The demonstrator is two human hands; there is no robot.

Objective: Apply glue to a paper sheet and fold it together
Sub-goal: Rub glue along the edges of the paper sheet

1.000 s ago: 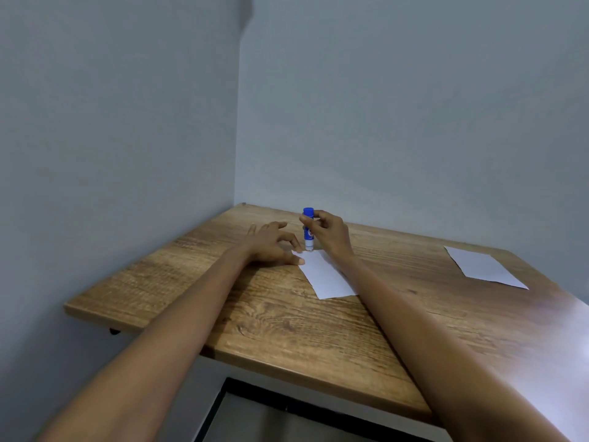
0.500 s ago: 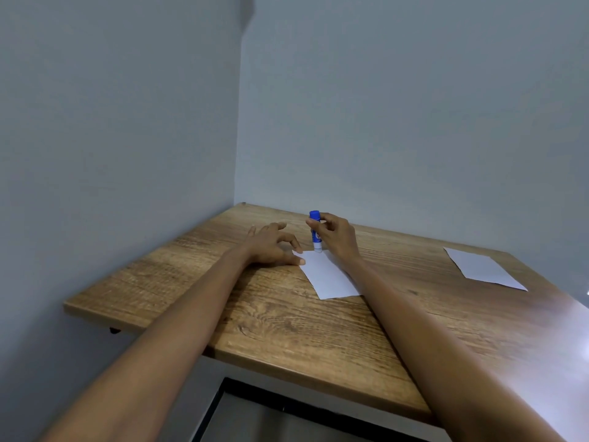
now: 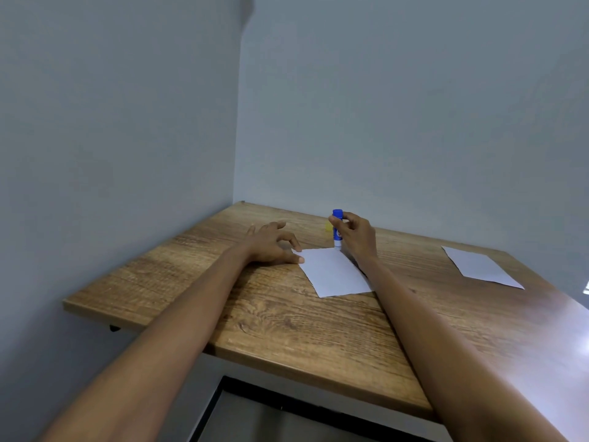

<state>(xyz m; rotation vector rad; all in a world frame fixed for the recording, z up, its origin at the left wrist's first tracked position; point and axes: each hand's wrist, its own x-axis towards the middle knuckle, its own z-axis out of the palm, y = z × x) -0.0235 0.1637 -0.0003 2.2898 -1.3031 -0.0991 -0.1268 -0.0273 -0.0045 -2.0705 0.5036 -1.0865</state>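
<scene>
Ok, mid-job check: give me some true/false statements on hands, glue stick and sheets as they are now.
1. The right hand grips the glue stick upright. True.
2. The glue stick's tip is at the near edge of the paper sheet. False: it is at the far edge.
3. The left hand touches that sheet's left corner with its fingertips. True.
4. The second sheet lies to the left of both hands. False: it lies far right on the table.
</scene>
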